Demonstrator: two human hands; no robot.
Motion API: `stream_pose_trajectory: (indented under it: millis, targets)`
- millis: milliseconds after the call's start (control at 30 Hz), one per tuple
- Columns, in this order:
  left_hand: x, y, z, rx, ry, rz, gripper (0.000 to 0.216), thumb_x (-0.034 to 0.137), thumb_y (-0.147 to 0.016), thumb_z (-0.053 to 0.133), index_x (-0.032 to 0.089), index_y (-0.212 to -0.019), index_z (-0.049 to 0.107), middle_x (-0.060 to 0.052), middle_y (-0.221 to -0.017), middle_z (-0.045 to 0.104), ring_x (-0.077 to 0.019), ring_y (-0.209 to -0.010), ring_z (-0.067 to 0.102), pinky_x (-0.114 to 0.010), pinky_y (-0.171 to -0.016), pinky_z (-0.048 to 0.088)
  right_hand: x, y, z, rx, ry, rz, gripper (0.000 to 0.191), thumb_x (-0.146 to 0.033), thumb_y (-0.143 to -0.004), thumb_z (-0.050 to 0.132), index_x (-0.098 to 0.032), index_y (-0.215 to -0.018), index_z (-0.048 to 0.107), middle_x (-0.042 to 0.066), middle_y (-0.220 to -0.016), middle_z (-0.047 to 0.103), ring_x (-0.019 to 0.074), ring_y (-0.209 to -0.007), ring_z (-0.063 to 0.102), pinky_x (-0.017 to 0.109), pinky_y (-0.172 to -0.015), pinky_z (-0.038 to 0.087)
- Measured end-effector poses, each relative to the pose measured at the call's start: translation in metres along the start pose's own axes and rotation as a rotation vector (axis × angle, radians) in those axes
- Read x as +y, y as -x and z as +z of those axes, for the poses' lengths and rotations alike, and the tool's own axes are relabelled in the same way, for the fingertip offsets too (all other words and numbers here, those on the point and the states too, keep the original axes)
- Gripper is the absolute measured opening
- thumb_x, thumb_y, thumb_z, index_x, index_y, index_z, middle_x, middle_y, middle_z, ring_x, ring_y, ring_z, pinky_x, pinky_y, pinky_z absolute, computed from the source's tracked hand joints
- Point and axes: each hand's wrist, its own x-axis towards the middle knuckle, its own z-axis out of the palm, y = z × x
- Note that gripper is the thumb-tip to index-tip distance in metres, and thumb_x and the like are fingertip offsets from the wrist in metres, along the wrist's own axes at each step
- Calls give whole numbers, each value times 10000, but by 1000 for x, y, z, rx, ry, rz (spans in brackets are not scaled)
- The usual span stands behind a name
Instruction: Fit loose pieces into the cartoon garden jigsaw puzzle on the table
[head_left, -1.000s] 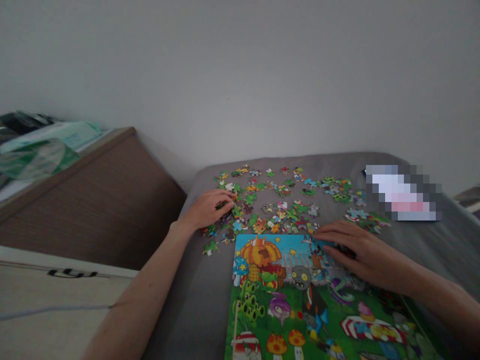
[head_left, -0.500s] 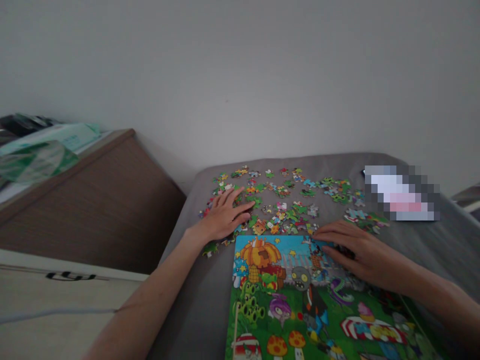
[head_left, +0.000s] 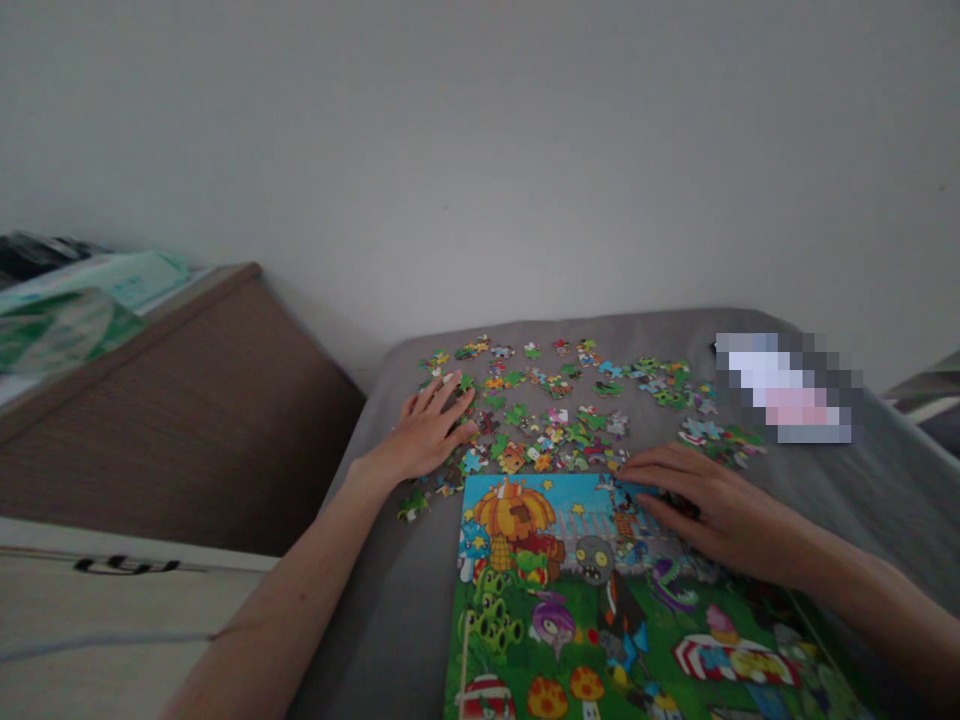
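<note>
Loose jigsaw puzzle pieces (head_left: 559,432) lie scattered over a grey cloth-covered surface (head_left: 397,600). My left hand (head_left: 424,430) rests palm down on the left part of the pieces, fingers spread, and hides some of them. In front of me lies a colourful puzzle board (head_left: 555,560) with a pumpkin house, a zombie and cartoon plants on it. My right hand (head_left: 690,490) lies over the board's upper right edge with its fingers stretched out. Its fingertips are beside the nearest pieces, and nothing shows in its grasp.
A phone-like device with a blurred screen (head_left: 787,390) lies at the right of the cloth. To the left stands a brown cabinet (head_left: 187,420) with plastic packaging (head_left: 82,310) on top. Below it are a pale drawer front (head_left: 45,610) and a grey cable (head_left: 112,642). A plain wall (head_left: 480,150) rises behind.
My left hand has shifted slightly left and its fingers have drawn back from the green pieces in the middle. My right hand stays at the board's edge. The view has turned slightly.
</note>
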Motion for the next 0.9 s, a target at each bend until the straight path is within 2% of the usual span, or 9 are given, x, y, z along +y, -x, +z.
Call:
stream_pose_trajectory:
  millis: [200,467,600,700,767,900]
  targets:
    - [1,2,4,-49,-4,5,649,685,-1053,289,385,-1625,354,-63,-1760,167,-406,-1606,145,-686,-1219,194,0,0,1,7,-9,15,297,-272,-1027,508,-254,-1217,735,109,-1182,761,248,-1098,722,460,-968,606]
    - [0,-2,6,-26,11,-39,640,700,-1051,263,418,-1617,357,-38,-1749,226,-395,-1601,178,-683,-1219,202,0,0,1,16,-15,40,304,-308,-1022,521,-248,-1219,746,111,-1189,764,260,-1098,730,456,-964,614]
    - [-11,-1,3,-13,25,-65,630,709,-1037,314,422,-1589,414,-41,-1737,266,-417,-1591,196,-699,-1206,210,2,1,2,15,-3,37,297,-300,-1018,539,-248,-1233,737,108,-1200,760,258,-1113,726,455,-977,611]
    - [-16,1,-6,8,31,-67,561,668,-1040,379,410,-1515,532,-47,-1719,315,-432,-1579,219,-720,-1188,214,3,2,2,12,6,32,295,-293,-1023,532,-245,-1233,734,109,-1196,759,255,-1108,726,456,-972,613]
    - [-12,0,-11,50,33,-58,505,615,-1063,377,394,-1462,593,-37,-1698,363,-401,-1574,242,-694,-1202,210,3,1,2,13,6,30,292,-290,-1024,530,-250,-1229,734,105,-1187,762,251,-1099,730,450,-966,616]
    - [15,-11,-8,162,54,-45,474,523,-1097,359,336,-1471,581,-48,-1645,449,-318,-1544,305,-596,-1216,268,2,0,3,21,2,27,292,-287,-1019,531,-255,-1226,736,98,-1181,767,247,-1094,732,438,-962,618]
